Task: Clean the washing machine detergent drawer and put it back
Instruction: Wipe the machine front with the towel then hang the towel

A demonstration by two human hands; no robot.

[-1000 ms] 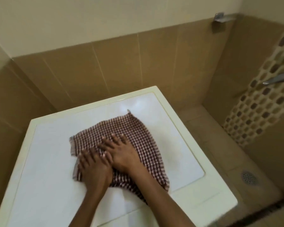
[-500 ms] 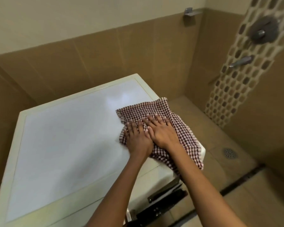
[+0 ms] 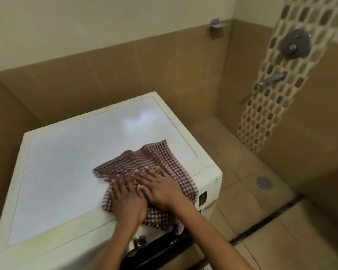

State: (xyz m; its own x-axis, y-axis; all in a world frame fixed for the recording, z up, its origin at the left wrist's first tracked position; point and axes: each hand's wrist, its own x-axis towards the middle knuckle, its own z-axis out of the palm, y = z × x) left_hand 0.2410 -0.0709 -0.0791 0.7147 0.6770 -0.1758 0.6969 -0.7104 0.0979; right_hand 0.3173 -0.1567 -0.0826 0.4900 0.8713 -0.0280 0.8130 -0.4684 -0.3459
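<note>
A red-and-white checked cloth [image 3: 156, 162] lies spread on the white top of the washing machine [image 3: 66, 168], near its front right corner, with one edge hanging over the front. My left hand [image 3: 128, 203] and my right hand [image 3: 160, 189] press flat on the cloth side by side, fingers stretched out and pointing away from me. Neither hand grips anything. The detergent drawer is not visible; a dark door rim [image 3: 156, 248] shows below the front edge.
Brown tiled walls close in behind and to the left of the machine. To the right is tiled floor with a round drain [image 3: 264, 183] and a dark floor channel [image 3: 269, 221]. A shower valve [image 3: 296, 44] and a spout [image 3: 273, 77] sit on the mosaic wall strip.
Both hands slid the cloth from the middle of the top to its right edge, then back a little toward the front right. The view also shifted.
</note>
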